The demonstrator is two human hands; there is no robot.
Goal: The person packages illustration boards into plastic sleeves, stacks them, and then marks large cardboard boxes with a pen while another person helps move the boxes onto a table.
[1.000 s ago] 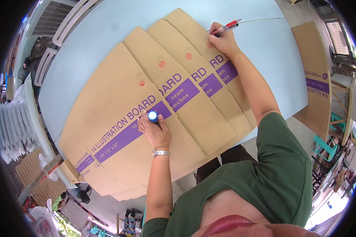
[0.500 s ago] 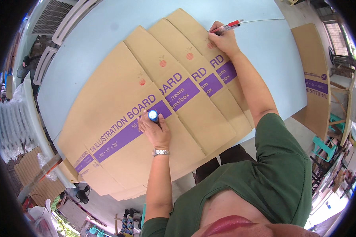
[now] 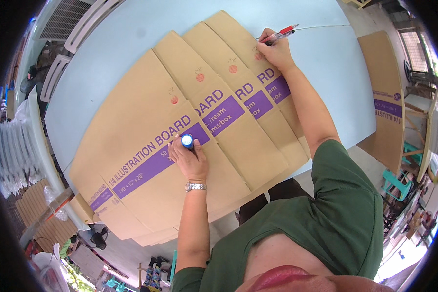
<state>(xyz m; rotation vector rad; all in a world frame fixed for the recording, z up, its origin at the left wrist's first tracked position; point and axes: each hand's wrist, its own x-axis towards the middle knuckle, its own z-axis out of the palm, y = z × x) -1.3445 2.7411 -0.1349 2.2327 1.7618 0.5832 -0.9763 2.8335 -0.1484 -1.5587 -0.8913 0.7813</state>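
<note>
Several flat brown cardboard sheets (image 3: 146, 87), printed with purple bands, lie fanned and overlapping in front of me. Each of the exposed upper parts carries a red round mark (image 3: 233, 69). My left hand (image 3: 191, 160) rests on the leftmost top sheet, its fingers closed round a blue cylinder (image 3: 187, 141) with a bright white end; its kind is unclear. At the far right sheet, my right hand (image 3: 277, 51) grips a red-and-clear pen (image 3: 284, 33), which slants up to the right. That hand lies by the sheet's upper right edge, beside its red mark, partly covering the area there.
The sheets lie on a pale blue table (image 3: 321, 63). Another printed cardboard piece (image 3: 387, 126) stands beyond its right edge, near a green stool (image 3: 396, 185). White chairs (image 3: 90, 24) are at the upper left, and plastic-wrapped stacks (image 3: 19, 155) at the left.
The view has shifted slightly. Both hands keep nearly the same places and grips, and the sheets lie as before.
</note>
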